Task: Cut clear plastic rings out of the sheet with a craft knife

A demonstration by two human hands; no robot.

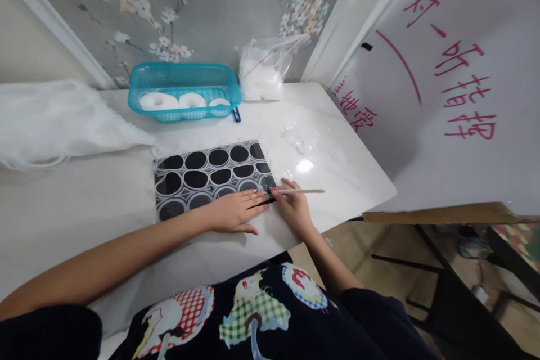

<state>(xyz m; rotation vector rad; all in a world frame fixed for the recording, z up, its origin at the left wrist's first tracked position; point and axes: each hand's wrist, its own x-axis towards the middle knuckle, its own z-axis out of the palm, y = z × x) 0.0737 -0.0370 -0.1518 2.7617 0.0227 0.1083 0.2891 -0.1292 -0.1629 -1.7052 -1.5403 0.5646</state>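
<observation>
The black-and-white patterned sheet (211,176) lies on the surface (341,166); at its 5 o'clock edge the left hand (236,211) spreads flat, fingers extended, gripping nothing, while at its 4 o'clock corner the right hand (294,211) pinches a pale stick (310,191) pointing towards 3 o'clock

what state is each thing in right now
left hand, open, palm down
right hand, closed on pale stick
pale stick, held
patterned sheet, lying flat
teal basket, holding white rings
clear bag, upright, partly filled
blue tool, lying; open or shut unclear
</observation>
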